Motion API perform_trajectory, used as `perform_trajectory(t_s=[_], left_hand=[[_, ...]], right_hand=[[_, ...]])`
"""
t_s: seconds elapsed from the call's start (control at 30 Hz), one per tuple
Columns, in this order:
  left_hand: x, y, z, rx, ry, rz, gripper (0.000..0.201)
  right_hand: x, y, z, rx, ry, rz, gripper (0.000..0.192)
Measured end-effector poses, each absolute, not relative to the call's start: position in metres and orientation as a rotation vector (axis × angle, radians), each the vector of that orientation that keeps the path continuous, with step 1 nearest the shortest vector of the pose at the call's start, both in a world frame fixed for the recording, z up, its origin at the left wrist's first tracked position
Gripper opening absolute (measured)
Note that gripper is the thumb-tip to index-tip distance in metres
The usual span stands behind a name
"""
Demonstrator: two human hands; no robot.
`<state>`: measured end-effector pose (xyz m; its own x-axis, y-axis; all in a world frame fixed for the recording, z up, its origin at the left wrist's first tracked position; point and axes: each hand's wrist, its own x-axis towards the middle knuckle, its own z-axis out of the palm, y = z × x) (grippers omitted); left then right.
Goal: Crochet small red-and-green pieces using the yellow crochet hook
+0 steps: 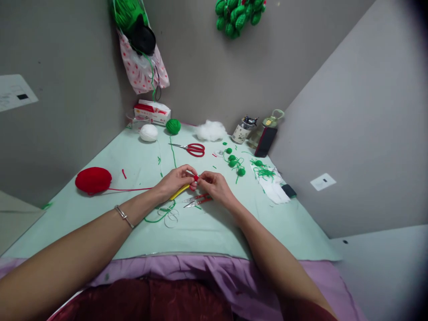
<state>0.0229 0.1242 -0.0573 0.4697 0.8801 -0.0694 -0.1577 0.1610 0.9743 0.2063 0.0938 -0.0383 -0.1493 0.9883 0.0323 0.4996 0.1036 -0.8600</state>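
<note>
Left hand: the left hand is narrowed to a pinch, holding the small red piece by its left side.
Right hand: the right hand has thumb and fingers drawn together on the piece's right edge; whether a thread is caught there too is too small to tell.
Red piece: between the two hands, above the surface; compact, apparently yarn, its stitches unreadable here.
Working it well: I would keep the left pinch steady and light, let the right fingertips make the small moves, and pull evenly so soft yarn does not pucker.
Yellow tool: the slim, smooth yellow handle slants beneath the left hand; I cannot tell if it is gripped.
Near blades: small scissors with pointed metal blades lie just under the right hand; fingers and yarn should stay clear of them.
Loose strands: thin green and white loops lie nearer the body and could snag.
Red yarn: a plump, matte oval ball, its strand running to the left wrist; slack would help.
Farther out: red-handled scissors, round white yarn and green yarn, fluffy white stuffing, and little green balls with trailing tails.
</note>
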Motion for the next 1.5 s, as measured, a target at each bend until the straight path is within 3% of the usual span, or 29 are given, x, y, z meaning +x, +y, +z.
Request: perform_trajectory(t_s=[0.2, 0.47, 0.7, 0.97, 1.17, 1.4, 1.5], left_hand=[[0.024, 0.119, -0.049, 1.166, 0.760, 0.863, 0.017], [0.024, 0.121, -0.051, 1.196, 0.770, 0.849, 0.030], [0.023, 0.122, -0.051, 1.209, 0.790, 0.836, 0.025], [0.022, 0.125, -0.056, 1.223, 0.834, 0.784, 0.016], [0.018, 0.131, -0.061, 1.220, 0.879, 0.744, 0.032], [0.017, 0.130, -0.058, 1.202, 0.825, 0.798, 0.013], [0.015, 0.129, -0.056, 1.184, 0.786, 0.821, 0.017]], right_hand=[[0.206, 0.093, -0.037, -1.475, -1.754, 0.964, 0.020], [0.206, 0.091, -0.036, -1.458, -1.822, 0.940, 0.024], [0.204, 0.088, -0.033, -1.484, -1.936, 0.598, 0.012], [0.203, 0.087, -0.034, -1.465, -2.109, 0.310, 0.015], [0.211, 0.091, -0.036, -1.490, -2.138, 0.165, 0.016], [0.211, 0.094, -0.036, -1.546, -2.100, 0.105, 0.016], [0.217, 0.096, -0.034, -1.552, -2.093, 0.174, 0.014]])
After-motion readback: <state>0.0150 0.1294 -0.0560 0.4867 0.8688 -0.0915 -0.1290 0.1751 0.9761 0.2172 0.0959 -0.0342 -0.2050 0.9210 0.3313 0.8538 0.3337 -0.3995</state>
